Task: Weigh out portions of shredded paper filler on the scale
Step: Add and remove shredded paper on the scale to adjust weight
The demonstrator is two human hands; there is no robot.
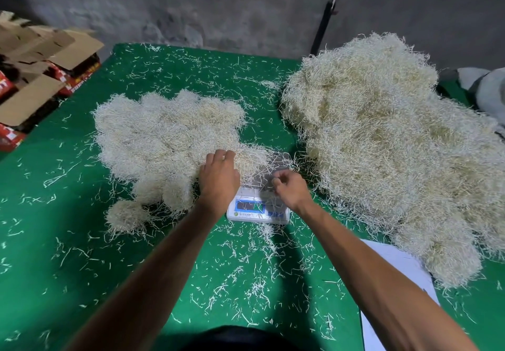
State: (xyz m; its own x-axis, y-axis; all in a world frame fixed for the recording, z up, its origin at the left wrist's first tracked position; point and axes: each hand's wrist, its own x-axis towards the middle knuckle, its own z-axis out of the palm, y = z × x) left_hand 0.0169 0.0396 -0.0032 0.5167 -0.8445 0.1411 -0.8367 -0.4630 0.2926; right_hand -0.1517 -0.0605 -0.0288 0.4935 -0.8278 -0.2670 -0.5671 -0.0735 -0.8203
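A small white digital scale (258, 210) with a metal pan sits at the middle of the green table (68, 241). My left hand (218, 178) grips a clump of cream shredded paper (251, 159) at the pan's left edge, where it joins the low spread of weighed clumps (164, 137). My right hand (291, 189) hovers over the pan's right side and pinches a few thin strands. A large heap of shredded paper (382, 137) rises to the right of the scale.
Loose strands litter the cloth. Open cardboard boxes (35, 77) with red packs stand off the table's left edge. A white sheet (401, 263) lies at the near right under the big heap. A dark pole (325, 22) leans by the back wall.
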